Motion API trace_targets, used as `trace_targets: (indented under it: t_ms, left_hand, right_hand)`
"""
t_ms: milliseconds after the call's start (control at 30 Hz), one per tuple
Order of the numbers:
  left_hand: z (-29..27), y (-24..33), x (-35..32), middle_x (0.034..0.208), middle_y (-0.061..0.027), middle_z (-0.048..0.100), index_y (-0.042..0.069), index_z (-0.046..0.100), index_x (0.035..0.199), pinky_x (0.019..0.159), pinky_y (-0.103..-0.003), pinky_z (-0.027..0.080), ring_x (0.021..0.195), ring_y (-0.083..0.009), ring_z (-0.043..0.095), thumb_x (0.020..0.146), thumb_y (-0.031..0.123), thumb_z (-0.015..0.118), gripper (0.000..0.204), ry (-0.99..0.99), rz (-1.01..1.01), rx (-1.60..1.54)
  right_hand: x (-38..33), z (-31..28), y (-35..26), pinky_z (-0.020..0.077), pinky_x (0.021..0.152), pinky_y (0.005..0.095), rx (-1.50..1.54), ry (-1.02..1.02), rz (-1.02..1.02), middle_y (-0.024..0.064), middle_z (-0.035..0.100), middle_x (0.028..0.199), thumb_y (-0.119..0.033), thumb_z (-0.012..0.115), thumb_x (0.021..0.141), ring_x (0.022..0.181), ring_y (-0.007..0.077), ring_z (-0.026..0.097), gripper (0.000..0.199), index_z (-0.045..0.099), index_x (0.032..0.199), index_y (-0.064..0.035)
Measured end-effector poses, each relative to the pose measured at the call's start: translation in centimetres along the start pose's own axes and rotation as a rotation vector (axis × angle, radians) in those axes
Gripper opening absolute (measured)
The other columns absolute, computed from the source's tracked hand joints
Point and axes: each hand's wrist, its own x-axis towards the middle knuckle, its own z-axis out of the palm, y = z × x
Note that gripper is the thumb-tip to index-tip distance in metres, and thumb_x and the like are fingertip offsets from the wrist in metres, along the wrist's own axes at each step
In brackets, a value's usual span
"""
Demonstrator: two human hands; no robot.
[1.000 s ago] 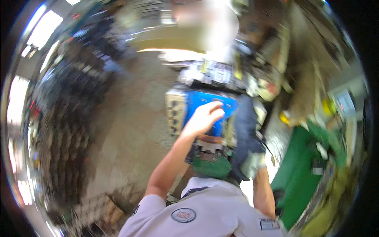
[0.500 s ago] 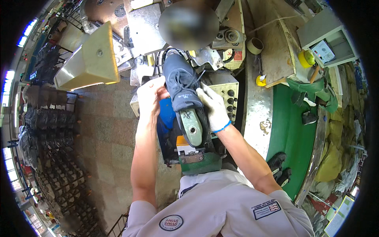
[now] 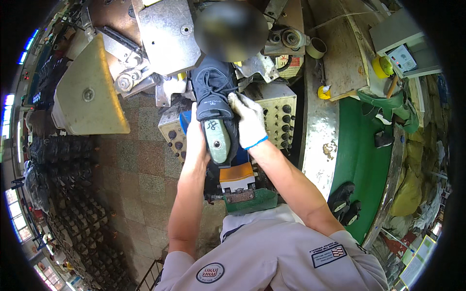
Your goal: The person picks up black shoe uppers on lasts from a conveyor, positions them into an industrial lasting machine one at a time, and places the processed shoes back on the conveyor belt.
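Observation:
A dark navy shoe upper (image 3: 213, 92) sits on a grey-green last (image 3: 217, 140), toe pointing away from me into a metal machine (image 3: 165, 29). My bare left hand (image 3: 195, 140) grips the left side of the last and shoe. On the right side my right hand (image 3: 248, 121), in a white glove with a blue cuff, presses against the shoe. Below the last, an orange block (image 3: 236, 172) rests on a green machine base (image 3: 250, 201).
Control panels with black knobs (image 3: 276, 114) flank the shoe. A beige machine housing (image 3: 87, 92) stands at left. A green conveyor (image 3: 361, 155) at right carries dark shoe pieces (image 3: 342, 196). Racks of dark shoes (image 3: 63, 194) fill the floor at left.
The view swung from looking sideways across the floor to looking down at the machine. Both hands came onto the shoe on its last and pushed it toward the machine.

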Motion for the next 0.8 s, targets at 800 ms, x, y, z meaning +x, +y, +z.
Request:
trace_targets:
  t_ms: [800]
  left_hand:
    - [-4.2, -4.8, 5.2, 0.089, -0.0032, 0.07, -0.001, 0.069, 0.1, 0.078, -0.028, 0.049, 0.078, -0.0113, 0.061, 0.11, 0.039, 0.033, 0.054, -0.22, 0.303, 0.127]
  right_hand:
    - [-0.2, 0.5, 1.5, 0.036, 0.061, 0.0249, 0.082, 0.047, -0.057, -0.0069, 0.052, 0.073, -0.022, 0.063, 0.099, 0.068, 0.0041, 0.043, 0.024, 0.067, 0.081, -0.0057]
